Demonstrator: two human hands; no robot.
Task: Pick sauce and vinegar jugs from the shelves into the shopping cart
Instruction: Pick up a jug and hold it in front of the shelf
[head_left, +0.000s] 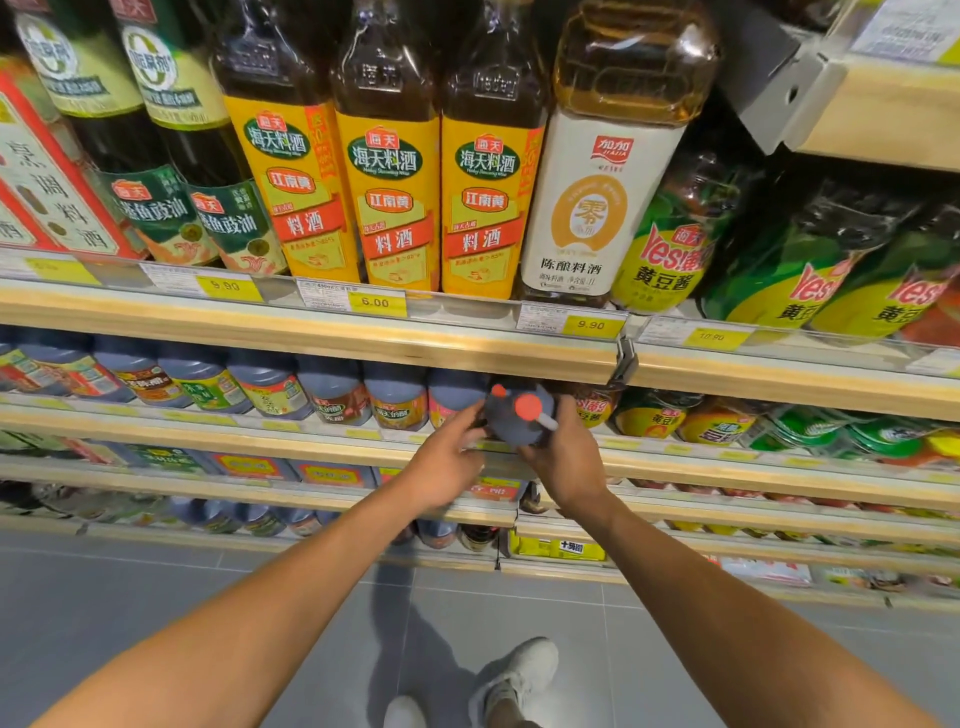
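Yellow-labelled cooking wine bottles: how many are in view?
3, side by side on the upper shelf: the left one beside the green-labelled bottles, the middle one, and the right one beside the white-labelled jug. More may be hidden behind.

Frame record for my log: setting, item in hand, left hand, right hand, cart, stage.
setting: shop aisle, shelves stocked with bottled sauces
item: dark red-capped jug, at a shelf's front edge
left hand: holds the jug's left side
right hand: holds the jug's right side
cart: not in view
stage: jug in both hands, not yet in cart
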